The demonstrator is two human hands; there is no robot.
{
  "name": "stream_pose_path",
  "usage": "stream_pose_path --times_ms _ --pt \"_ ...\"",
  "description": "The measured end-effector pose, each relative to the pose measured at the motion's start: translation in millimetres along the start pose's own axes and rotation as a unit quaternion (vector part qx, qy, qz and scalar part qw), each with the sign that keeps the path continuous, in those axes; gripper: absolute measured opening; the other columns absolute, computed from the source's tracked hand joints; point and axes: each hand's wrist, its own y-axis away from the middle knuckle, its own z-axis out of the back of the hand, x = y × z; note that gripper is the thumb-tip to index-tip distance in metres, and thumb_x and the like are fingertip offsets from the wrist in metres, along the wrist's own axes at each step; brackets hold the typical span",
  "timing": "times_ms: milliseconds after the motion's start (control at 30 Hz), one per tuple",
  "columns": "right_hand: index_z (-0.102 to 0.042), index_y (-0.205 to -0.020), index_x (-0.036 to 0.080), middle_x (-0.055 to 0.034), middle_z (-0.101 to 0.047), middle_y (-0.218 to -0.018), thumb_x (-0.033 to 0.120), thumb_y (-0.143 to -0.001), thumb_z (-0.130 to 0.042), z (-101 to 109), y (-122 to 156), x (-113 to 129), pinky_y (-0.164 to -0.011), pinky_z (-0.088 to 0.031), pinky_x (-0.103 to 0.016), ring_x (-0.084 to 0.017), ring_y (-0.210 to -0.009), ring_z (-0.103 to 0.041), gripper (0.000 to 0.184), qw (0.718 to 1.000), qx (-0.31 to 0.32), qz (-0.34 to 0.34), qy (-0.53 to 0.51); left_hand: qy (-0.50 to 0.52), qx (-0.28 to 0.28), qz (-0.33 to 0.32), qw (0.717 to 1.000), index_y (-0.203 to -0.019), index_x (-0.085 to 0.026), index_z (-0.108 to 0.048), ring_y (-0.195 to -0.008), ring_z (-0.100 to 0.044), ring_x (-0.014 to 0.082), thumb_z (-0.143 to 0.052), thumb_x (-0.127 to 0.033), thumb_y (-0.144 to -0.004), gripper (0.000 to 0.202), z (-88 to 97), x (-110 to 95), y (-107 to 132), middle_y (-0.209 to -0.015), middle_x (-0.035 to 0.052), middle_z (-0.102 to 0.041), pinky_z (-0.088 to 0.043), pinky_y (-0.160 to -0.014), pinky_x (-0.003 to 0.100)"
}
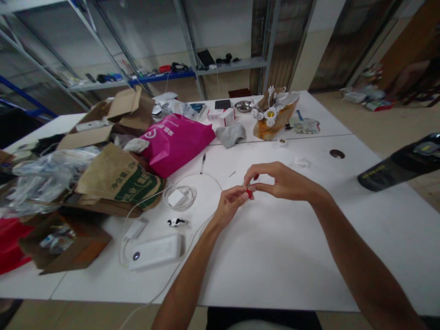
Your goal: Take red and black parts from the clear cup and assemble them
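Small red piece (250,192) sits pinched between both hands above the white table (275,247): left hand (231,204) closes thumb and fingertips on it, right hand (275,181) nips its top edge, so this looks like mid-assembly or prying apart; next move likely needs a fine twist or pull with the left holding firm. Piece is mostly hidden by fingers, shape unclear; pen (203,162) and coiled charger cable (179,197) lie apart to the left

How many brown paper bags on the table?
2 clearly visible. One brown paper bag with green print lies flat at left, beside the pink bag. One orange-brown bag stands at the far side, white flowers sticking out. More may be hidden in the left clutter.
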Motion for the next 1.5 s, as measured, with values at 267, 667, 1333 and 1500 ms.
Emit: stream_pose_path --times_ms 267,667,1333,1500 --pt "-0.085 -0.107 0.025 -0.0063 -0.085 -0.112 0.031 -0.097 -0.093 -32.9 55.3 -13.4 -0.103 -0.066 -0.040 -0.023 -0.110 -0.081 0.015 0.962 -0.152 -0.019 -0.226 0.119 0.129 0.120 0.977 -0.084 -0.013 -0.081 -0.075 -0.059 0.0173 -0.100 -0.066 -0.084 0.057 -10.4 -15.5 7.3 -0.074 0.0063 -0.065 -0.045 -0.078 0.034" --pt "-0.077 -0.107 0.022 -0.0095 -0.083 -0.106 0.053 -0.089 -0.094 -19.3 136.9 -129.5 -0.100 -0.070 -0.048 -0.025 -0.095 -0.081 0.040 0.821 -0.559 -0.118 0.013 0.215 -0.048 0.064 0.973 -0.137 -0.022 -0.078 -0.085 -0.068 0.0095 -0.107 -0.032 -0.081 0.064 7.5 -1.1 -10.0 -0.109 0.0037 -0.077 -0.057 -0.086 0.024" --pt "-0.080 -0.104 0.025 -0.0096 -0.082 -0.108 0.057 -0.102 -0.077 -27.9 155.7 -160.2 -0.091 -0.067 -0.047 -0.026 -0.092 -0.078 0.032 0.893 -0.407 -0.139 0.131 -0.088 -0.146 -0.052 0.984 -0.153 -0.024 -0.067 -0.099 -0.080 0.0196 -0.101 -0.049 -0.086 0.079 28.8 22.5 -19.8 -0.112 0.0068 -0.083 -0.062 -0.097 0.036" --pt "-0.080 -0.105 0.026 -0.0090 -0.084 -0.107 0.054 -0.103 -0.075 -32.1 149.5 -156.4 -0.100 -0.064 -0.049 -0.029 -0.103 -0.079 0.029 0.903 -0.380 -0.141 0.145 -0.272 -0.104 -0.086 0.953 -0.149 -0.025 -0.073 -0.105 -0.075 0.0238 -0.093 -0.048 -0.094 0.062 29.7 23.9 -15.2 -0.118 0.0090 -0.080 -0.058 -0.101 0.041"
